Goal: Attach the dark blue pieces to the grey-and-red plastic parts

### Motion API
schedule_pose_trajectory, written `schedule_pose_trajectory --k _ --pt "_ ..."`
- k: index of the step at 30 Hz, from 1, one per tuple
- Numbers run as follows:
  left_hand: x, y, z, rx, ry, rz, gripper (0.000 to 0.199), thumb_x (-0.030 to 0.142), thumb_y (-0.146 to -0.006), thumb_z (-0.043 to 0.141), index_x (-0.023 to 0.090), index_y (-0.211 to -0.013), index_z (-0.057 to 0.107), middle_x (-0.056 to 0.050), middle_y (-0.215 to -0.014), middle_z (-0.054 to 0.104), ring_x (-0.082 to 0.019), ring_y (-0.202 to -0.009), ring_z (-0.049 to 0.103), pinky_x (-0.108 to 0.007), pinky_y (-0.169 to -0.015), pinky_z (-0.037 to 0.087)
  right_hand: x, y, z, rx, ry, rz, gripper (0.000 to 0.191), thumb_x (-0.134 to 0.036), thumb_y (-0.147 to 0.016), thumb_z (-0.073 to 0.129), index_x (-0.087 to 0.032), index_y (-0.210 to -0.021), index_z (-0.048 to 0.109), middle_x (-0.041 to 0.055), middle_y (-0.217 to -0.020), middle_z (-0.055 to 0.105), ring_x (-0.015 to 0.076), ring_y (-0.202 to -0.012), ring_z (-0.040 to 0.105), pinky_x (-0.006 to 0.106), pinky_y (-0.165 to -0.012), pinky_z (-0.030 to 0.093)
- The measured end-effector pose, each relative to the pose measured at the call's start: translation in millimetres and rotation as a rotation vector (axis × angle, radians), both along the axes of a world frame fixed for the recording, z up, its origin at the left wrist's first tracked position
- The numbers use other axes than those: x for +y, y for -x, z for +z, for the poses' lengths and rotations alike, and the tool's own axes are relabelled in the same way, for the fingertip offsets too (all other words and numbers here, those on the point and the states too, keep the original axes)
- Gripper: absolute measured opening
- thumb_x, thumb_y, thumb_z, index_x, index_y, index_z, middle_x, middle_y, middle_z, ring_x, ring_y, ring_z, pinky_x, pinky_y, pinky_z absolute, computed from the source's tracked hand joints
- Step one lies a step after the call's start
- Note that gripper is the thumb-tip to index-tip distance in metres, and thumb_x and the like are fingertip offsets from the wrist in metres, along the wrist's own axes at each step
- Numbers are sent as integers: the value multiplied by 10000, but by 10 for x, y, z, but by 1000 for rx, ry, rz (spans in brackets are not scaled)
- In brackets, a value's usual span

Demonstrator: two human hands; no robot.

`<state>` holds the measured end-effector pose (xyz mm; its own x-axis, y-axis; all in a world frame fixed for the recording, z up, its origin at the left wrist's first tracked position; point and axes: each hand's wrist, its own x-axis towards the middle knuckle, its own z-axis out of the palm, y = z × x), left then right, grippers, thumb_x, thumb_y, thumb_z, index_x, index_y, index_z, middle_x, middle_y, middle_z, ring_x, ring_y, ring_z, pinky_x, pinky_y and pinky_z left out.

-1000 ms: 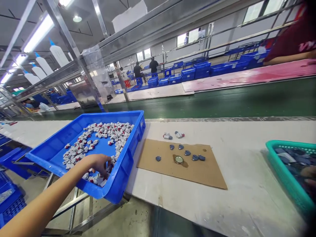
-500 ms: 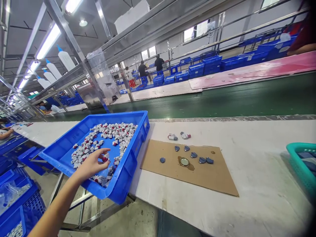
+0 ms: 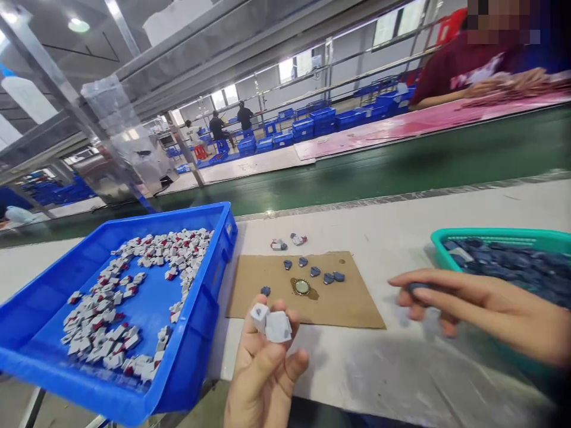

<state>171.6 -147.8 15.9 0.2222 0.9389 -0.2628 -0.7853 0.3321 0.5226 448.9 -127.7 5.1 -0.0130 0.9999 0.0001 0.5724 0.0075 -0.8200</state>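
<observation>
My left hand [image 3: 263, 368], in front of the cardboard sheet [image 3: 263, 270], grips a white plastic part [image 3: 277, 326] with blocky ends between thumb and fingers. On the right, my right hand [image 3: 473, 306] pinches a small dark blue-grey piece [image 3: 418, 288], beside the green basket [image 3: 439, 245] of similar dark pieces. Several dark pieces [image 3: 315, 271] lie on the cardboard around a small round metal-rimmed dish [image 3: 302, 287] standing in a wet stain. Behind the sheet, two white parts [image 3: 298, 239] with coloured ends rest on the table.
A blue tray [image 3: 196, 351] of many white-and-red parts stands at the left, overhanging the table edge. Beyond the white table [image 3: 383, 220] runs a green conveyor belt [image 3: 357, 172]. Across it, a person in a dark red shirt [image 3: 464, 65] works at a pink surface.
My left hand has come out of the blue tray and moved right, holding a white part. My right hand has entered view with a dark piece. The view has swung right.
</observation>
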Motion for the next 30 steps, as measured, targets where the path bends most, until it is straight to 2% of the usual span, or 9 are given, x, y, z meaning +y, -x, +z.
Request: schedule_pose_trajectory --k 2,5,11,13,17,19,22,25,30 --pt "35 -44 -160 31 39 -13 429 104 -547 756 371 -859 634 58 -945 636 -130 -932 587 -140 -611 519 26 185 16 123 142 114 368 -486 -825 397 -246 -1049 562 81 -877 588 99 -598 534 277 -587 465" --pt "78 -6 -338 80 105 -30 381 47 -546 735 326 -787 636 52 -885 637 -109 -864 601 -106 -558 496 119 440 13 185 197 195 389 -482 -814 419 -192 -1043 542 61 -746 534 126 -623 498 250 -526 416" --pt "175 111 -493 101 212 -19 320 20 -519 733 243 -685 575 34 -891 643 -162 -906 609 -138 -538 516 380 770 -94 151 177 240 253 -372 -773 472 -163 -916 489 -32 -593 336 73 -521 307 181 -461 227" --pt "202 134 -532 139 209 -29 291 39 -526 739 223 -655 554 32 -869 645 -167 -817 635 -150 -486 512 460 829 -132 114 151 263 205 -337 -752 487 -158 -849 507 -37 -572 304 76 -523 288 187 -471 211" --pt "251 212 -611 97 95 -130 239 25 -552 707 202 -589 551 30 -814 645 -90 -589 593 -103 -363 416 568 896 -160 74 128 302 271 -362 -758 492 -158 -916 575 -9 -617 406 92 -554 348 204 -498 253" --pt "273 260 -642 17 61 -219 217 51 -551 700 219 -653 609 6 -867 651 -119 -666 602 -112 -354 414 593 922 -162 87 132 287 301 -374 -766 489 -156 -952 579 21 -723 503 102 -598 416 213 -533 321" --pt "298 303 -681 -115 106 -314 227 168 -577 703 202 -799 667 -42 -985 652 -191 -835 616 -176 -461 507 613 956 -172 147 199 256 349 -369 -779 474 -150 -1040 546 52 -862 570 116 -651 492 233 -595 410" --pt "317 285 -711 -129 156 -203 90 181 -699 635 203 -772 682 -23 -1012 659 -186 -926 608 -181 -614 540 635 980 -170 110 223 268 390 -364 -803 442 -170 -1134 512 65 -954 585 142 -730 542 259 -644 447" --pt "368 221 -683 -64 150 0 284 47 -802 475 263 -858 651 -20 -1060 645 -159 -1056 542 -193 -768 509 671 1009 -119 -92 66 337 380 -343 -840 393 -217 -1178 511 33 -1205 481 196 -1091 445 310 -918 360"
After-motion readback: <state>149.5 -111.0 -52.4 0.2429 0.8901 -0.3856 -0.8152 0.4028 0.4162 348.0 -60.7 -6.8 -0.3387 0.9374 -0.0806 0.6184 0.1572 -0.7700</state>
